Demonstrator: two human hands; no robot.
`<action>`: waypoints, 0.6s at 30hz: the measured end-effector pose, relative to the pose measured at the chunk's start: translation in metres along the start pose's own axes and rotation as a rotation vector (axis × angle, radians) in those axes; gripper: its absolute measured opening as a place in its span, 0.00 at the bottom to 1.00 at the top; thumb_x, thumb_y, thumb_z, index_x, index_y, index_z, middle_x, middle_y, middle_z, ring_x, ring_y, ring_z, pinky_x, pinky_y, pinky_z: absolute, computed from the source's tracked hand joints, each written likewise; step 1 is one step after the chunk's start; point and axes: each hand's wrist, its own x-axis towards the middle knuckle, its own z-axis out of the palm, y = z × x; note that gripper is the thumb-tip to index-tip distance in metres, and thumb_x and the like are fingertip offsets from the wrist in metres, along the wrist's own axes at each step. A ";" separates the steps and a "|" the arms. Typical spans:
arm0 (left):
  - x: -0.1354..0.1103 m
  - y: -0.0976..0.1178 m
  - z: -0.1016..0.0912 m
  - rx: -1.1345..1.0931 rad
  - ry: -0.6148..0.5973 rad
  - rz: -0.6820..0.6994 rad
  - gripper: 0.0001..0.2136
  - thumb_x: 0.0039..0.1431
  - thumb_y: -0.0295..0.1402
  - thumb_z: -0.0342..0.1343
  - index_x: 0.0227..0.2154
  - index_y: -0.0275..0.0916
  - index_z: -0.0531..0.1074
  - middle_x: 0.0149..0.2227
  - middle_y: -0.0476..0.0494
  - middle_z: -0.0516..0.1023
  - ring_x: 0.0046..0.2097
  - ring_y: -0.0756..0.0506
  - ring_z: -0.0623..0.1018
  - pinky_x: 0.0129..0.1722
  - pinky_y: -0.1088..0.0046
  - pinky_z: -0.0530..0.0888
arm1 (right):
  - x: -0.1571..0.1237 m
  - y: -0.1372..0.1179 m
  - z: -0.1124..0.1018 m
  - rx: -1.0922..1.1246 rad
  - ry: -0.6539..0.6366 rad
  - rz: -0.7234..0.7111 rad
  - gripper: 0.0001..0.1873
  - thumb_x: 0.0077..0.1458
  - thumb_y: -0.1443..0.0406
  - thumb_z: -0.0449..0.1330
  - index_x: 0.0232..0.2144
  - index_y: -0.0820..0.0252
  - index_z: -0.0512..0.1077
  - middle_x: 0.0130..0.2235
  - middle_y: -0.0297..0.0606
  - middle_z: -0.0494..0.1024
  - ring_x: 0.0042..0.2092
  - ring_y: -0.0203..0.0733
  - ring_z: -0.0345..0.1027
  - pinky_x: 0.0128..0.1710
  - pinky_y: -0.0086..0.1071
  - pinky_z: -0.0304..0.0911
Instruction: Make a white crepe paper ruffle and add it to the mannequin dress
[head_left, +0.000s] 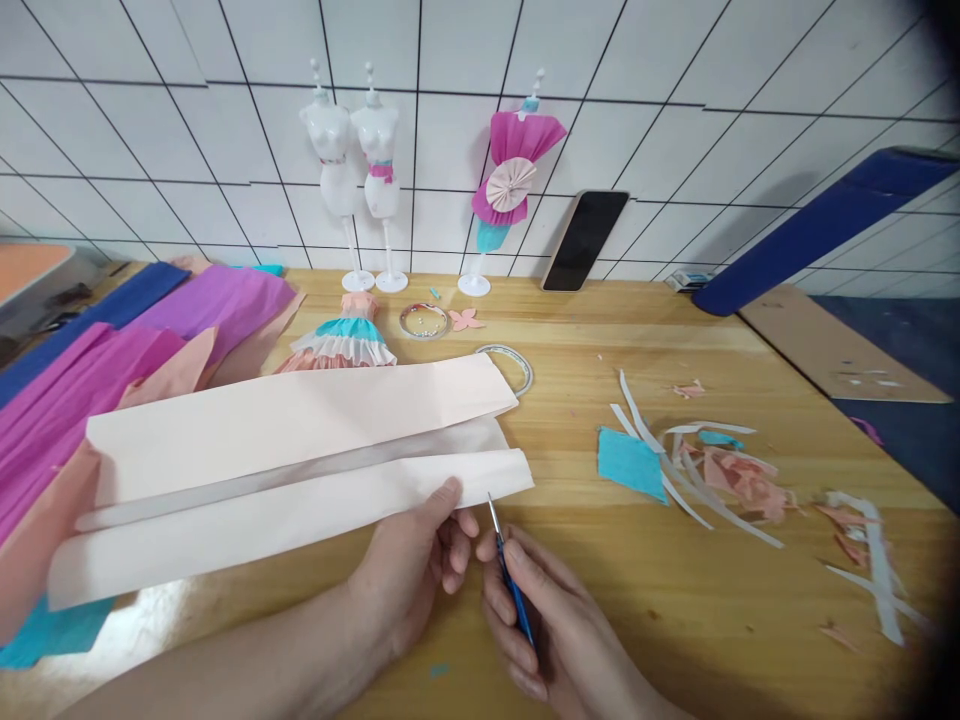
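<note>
My left hand (427, 555) pinches the lower edge of a long, pale, folded strip of crepe paper (300, 415), thumb on top and fingers beneath. The strip lies across the table, with a fold along its length. In my right hand (547, 610) is a pair of small scissors (514, 592) with dark blue handles, mostly covered by my fingers. Its narrow metal tip touches or just overlaps the paper's lower edge, close to the right end. Behind the strip lies a small tiered paper dress (349, 335) in peach, blue and white.
White mini mannequins (375, 150) stand by the tiled wall, one dressed mannequin (511, 190) beside a leaning phone (586, 240). Colored crepe paper (142, 360) lies left. Paper scraps (742, 480) and a blue piece (631, 464) lie right. A dark blue roll (825, 230) leans behind.
</note>
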 end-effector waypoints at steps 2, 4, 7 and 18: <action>0.000 0.000 0.000 -0.001 -0.022 0.006 0.20 0.59 0.45 0.48 0.21 0.34 0.67 0.16 0.48 0.66 0.17 0.54 0.59 0.19 0.77 0.53 | 0.002 -0.001 0.001 -0.009 0.007 0.002 0.24 0.42 0.46 0.65 0.29 0.57 0.64 0.18 0.22 0.63 0.13 0.22 0.46 0.10 0.18 0.43; 0.000 0.001 0.001 -0.002 -0.030 0.013 0.20 0.59 0.45 0.49 0.20 0.34 0.67 0.16 0.49 0.65 0.17 0.54 0.58 0.19 0.77 0.53 | 0.004 -0.001 0.000 -0.009 0.021 0.002 0.24 0.43 0.47 0.65 0.29 0.58 0.64 0.18 0.22 0.64 0.13 0.22 0.47 0.10 0.18 0.43; -0.001 0.003 0.002 0.004 -0.016 0.002 0.19 0.57 0.45 0.51 0.20 0.34 0.67 0.16 0.50 0.65 0.17 0.55 0.58 0.19 0.77 0.53 | 0.005 -0.001 0.000 0.013 0.028 -0.012 0.23 0.43 0.47 0.65 0.29 0.57 0.64 0.18 0.22 0.63 0.14 0.22 0.47 0.10 0.18 0.43; 0.000 0.002 0.003 0.002 -0.004 0.011 0.18 0.55 0.45 0.53 0.20 0.34 0.66 0.19 0.48 0.67 0.18 0.55 0.58 0.18 0.77 0.53 | 0.004 -0.001 0.001 -0.005 0.001 -0.040 0.22 0.45 0.47 0.64 0.29 0.57 0.63 0.19 0.22 0.63 0.14 0.22 0.45 0.11 0.18 0.41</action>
